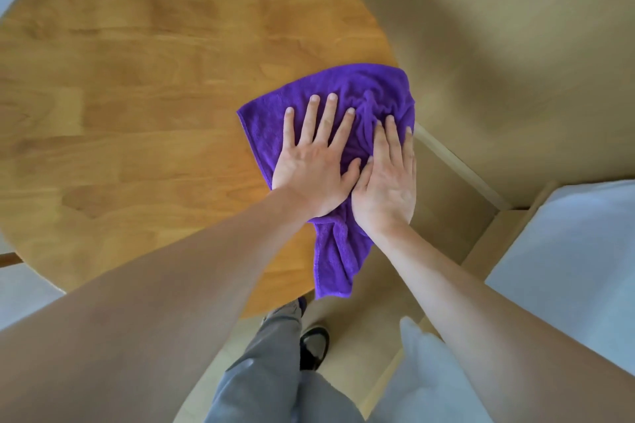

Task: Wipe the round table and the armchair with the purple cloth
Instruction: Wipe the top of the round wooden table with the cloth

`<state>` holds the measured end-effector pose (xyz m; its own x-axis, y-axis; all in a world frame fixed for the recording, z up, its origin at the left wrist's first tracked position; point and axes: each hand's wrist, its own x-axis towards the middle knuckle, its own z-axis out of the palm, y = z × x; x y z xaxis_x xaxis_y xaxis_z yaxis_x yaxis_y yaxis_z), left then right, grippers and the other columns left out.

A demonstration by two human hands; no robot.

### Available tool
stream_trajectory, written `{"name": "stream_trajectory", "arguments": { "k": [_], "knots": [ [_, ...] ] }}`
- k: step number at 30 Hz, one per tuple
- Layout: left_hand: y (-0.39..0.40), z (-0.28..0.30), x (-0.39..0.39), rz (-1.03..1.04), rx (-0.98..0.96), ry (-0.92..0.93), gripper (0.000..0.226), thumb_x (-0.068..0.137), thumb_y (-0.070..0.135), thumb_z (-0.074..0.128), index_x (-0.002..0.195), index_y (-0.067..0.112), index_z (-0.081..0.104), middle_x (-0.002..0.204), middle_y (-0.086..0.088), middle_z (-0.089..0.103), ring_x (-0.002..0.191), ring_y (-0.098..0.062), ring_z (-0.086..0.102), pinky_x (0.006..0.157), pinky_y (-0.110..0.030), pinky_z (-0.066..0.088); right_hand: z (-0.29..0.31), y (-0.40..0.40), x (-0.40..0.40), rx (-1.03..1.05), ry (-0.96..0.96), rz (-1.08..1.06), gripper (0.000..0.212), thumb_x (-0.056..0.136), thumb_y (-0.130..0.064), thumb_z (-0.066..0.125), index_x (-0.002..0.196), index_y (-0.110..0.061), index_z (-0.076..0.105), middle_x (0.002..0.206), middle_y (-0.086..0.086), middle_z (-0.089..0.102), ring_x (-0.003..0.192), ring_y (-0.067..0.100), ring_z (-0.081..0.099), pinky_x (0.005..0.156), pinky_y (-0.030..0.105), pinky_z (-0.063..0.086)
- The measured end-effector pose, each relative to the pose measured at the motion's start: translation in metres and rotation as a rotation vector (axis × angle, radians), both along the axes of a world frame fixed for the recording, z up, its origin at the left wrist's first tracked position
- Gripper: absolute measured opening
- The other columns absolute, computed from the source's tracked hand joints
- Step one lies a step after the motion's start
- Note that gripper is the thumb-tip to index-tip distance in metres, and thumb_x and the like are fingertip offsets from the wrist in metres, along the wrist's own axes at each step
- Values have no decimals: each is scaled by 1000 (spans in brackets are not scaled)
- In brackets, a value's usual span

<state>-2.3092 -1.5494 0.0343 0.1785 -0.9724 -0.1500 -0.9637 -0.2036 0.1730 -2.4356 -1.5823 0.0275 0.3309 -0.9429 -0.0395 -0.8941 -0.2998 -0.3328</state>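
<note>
- Head view, setting: pale wood flooring (515, 27) surrounds a round table (137, 113) of honey-coloured planks that fills the left and far part of the scene. At the right edge is a light wooden frame with a pale cushion (567, 251), probably the armchair, though too little shows to be certain.
- Head view, cloth: purple cloth (343, 96) lies spread on the table's right rim. 1 corner hangs off the near edge, and the far right part is bunched into folds.
- Head view, hands: left hand (312, 168) and right hand (386, 189) lie side by side, touching, and press flat on the cloth. Fingers of both are straight and spread, gripping nothing.
- Step in hand (judgement): wiping the tabletop, with the armchair not yet begun.
- Technique (judgement): keep both palms flat so that pressure spreads evenly. Smooth out the folds first, or they will skip over patches of wood. Draw the hanging corner back onto the table. Work in overlapping passes toward the far left side, then follow the rim.
</note>
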Motion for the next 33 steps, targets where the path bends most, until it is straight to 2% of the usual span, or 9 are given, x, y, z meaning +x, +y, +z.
{"name": "stream_trajectory", "arguments": {
  "k": [5,13,17,23,33],
  "knots": [
    [51,2,-16,-2,1,1,73,99,53,19,162,19,5,170,-9,-1,156,-30,-4,124,-58,0,4,49,-12,41,-28,8,71,92,-32,14,159,-12,30,170,2,19,158,29,8,128,43,13],
    [155,7,-13,12,44,24,71,101,55,22,162,23,4,170,-5,0,157,-28,-4,125,-54,3,13,138,-17,107,75,125,70,92,-27,20,161,-13,24,171,1,13,158,30,4,128,48,8],
    [214,13,5,72,90,35,75,100,63,24,162,27,3,170,-3,-3,157,-27,-5,125,-53,5,23,177,-8,154,154,268,69,94,-29,17,162,-16,19,171,-1,10,158,30,2,127,52,9],
    [279,17,50,164,145,12,86,93,77,22,161,33,-5,170,-1,-11,156,-27,-11,126,-50,-1,29,210,26,186,222,547,70,95,-37,26,162,-18,20,172,-2,9,158,30,0,127,54,8],
    [330,19,142,287,148,-35,87,93,79,21,161,33,-6,170,-1,-11,156,-24,-12,127,-49,3,25,203,125,80,253,915,75,96,-52,33,163,-22,18,172,-6,9,157,38,-4,124,62,6]
  ]
}}
